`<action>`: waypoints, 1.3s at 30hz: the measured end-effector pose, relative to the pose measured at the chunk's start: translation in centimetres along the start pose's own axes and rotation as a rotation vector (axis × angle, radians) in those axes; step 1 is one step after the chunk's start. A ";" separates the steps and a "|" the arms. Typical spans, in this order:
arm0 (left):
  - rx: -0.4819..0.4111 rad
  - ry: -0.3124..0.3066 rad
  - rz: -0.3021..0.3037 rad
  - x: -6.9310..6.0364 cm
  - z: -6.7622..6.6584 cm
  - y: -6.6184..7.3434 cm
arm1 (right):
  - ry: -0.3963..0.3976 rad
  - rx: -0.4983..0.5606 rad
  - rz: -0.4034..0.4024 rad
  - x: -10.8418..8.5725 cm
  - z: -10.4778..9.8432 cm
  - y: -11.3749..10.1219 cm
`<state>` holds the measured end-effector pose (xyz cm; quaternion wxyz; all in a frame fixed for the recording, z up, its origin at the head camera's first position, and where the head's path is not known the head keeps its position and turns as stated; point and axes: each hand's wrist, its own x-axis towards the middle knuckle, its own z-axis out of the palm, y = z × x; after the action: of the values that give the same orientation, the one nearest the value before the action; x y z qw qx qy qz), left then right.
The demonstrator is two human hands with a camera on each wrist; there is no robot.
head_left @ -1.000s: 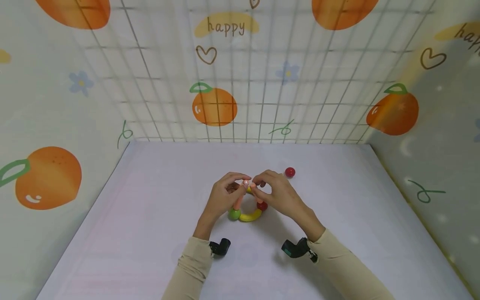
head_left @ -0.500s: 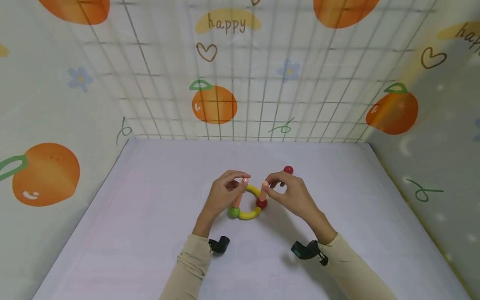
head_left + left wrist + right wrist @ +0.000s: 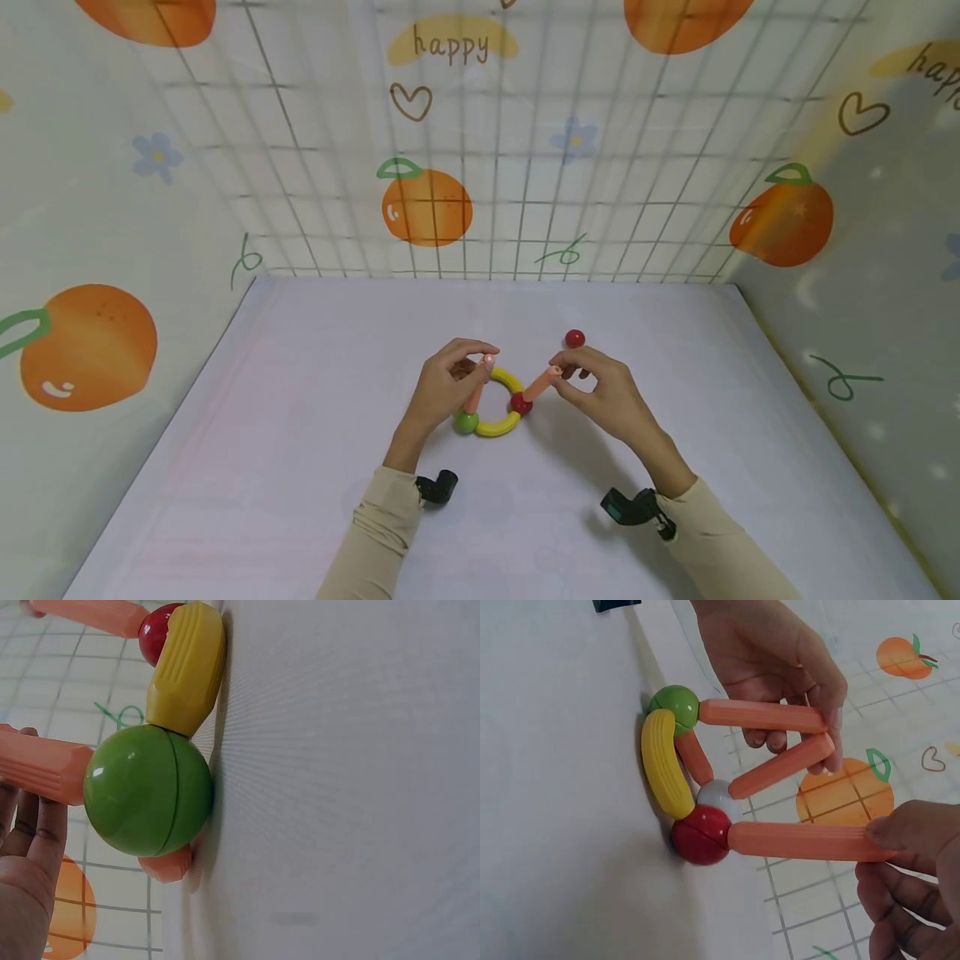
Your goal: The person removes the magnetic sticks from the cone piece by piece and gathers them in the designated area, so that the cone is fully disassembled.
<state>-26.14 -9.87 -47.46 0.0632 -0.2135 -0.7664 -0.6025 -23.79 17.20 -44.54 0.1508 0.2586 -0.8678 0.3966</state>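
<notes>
A ring of curved yellow pieces (image 3: pixel 498 428) and balls lies on the table. My left hand (image 3: pixel 447 387) pinches the top of an orange stick (image 3: pixel 761 715) that rises from the green ball (image 3: pixel 148 790). In the right wrist view another orange stick (image 3: pixel 781 765) leans from a pale grey ball (image 3: pixel 718 796) up to the left fingertips. My right hand (image 3: pixel 606 387) holds the upper end of an orange stick (image 3: pixel 538 384) between thumb and fingers; its lower end meets the red ball (image 3: pixel 702 835), and it tilts outward to the right. An orange piece (image 3: pixel 168 864) shows low behind the green ball.
A loose red ball (image 3: pixel 575 338) lies on the white table (image 3: pixel 337 350) just behind my right hand. Cloth printed with oranges (image 3: pixel 427 208) hangs over a wire grid at the back, and printed walls stand at both sides.
My right hand has moved away to the right from the left hand; its orange stick now leans outward from the red ball. The left hand has stayed nearly in place, still pinching.
</notes>
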 end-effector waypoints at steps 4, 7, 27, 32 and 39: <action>0.004 0.002 -0.004 -0.3 -0.2 1.6 | 0.002 0.001 0.044 -0.6 -0.3 0.7; -0.008 0.003 0.000 -0.6 -0.4 3.2 | 0.001 0.010 0.093 -1.1 -0.6 1.3; -0.003 0.007 -0.026 -0.4 -0.4 2.0 | -0.064 0.041 0.225 -3.8 -0.7 4.8; -0.017 0.010 -0.055 -0.1 -0.4 0.5 | -0.136 -0.046 0.254 -4.3 -0.2 5.6; 0.096 -0.006 -0.024 -0.1 -1.5 0.9 | -0.163 -0.153 0.194 -4.6 0.2 5.4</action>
<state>-25.94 -11.16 -46.25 0.0639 -0.2025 -0.7971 -0.5652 -23.10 21.59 -50.11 0.0603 0.1927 -0.9258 0.3197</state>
